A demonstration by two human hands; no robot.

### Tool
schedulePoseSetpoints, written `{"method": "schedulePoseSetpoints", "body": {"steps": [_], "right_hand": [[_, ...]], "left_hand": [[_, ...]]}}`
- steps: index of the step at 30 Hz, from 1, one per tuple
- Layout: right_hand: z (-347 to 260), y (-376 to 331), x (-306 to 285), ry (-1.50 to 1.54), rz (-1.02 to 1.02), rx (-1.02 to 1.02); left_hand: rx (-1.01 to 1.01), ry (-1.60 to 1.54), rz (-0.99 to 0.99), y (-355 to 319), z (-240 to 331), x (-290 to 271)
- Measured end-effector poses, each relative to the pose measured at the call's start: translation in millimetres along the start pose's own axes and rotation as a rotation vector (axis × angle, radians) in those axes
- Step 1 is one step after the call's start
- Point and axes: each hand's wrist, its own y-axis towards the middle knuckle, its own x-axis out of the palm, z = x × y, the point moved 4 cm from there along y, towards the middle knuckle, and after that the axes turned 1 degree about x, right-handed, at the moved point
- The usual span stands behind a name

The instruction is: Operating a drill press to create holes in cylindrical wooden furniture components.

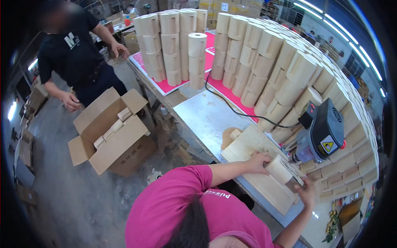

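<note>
One open cardboard box [111, 134] sitting on floor. One drill press [322, 134] standing on metal table [206, 113]. One wooden cylinder [278, 169] lying under press. Stacked wooden cylinders [264, 53] numbering too many to count. Two people showing.

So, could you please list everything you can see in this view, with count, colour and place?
wooden cylinder: one, pale, lying on the jig, held at both ends
wooden jig board: one, pale, on the metal table
drilling machine: one, grey and black, right of the cylinder
black cable: one, from the machine across the table
metal table: one, grey, centre
stacked cylinders: many, pale, in columns along the table's far side
cardboard box: one, brown, open, on the floor at left
person in black: one, standing upper left
left hand: on the cylinder's left end
right hand: by the cylinder's right end
</note>
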Motion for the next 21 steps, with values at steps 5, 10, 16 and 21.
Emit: {"method": "schedulePoseSetpoints", "body": {"steps": [5, 10, 16, 21], "right_hand": [[-13, -44, 16, 0.275, 0.089, 0.239], [-21, -76, 15, 0.430, 0.213, 0.277], [-62, -67, 52, 0.571, 0.068, 0.210], [-78, -65, 49, 0.504, 0.174, 0.149]], "left_hand": [[0.161, -0.154, -0.104, -13, 14, -37], [0.091, -0.151, -0.004, -34, 10, -140], [-0.683, -0.687, 0.451, -58, 29, -211], [-0.818, -0.686, 0.260, -61, 29, -179]]}}
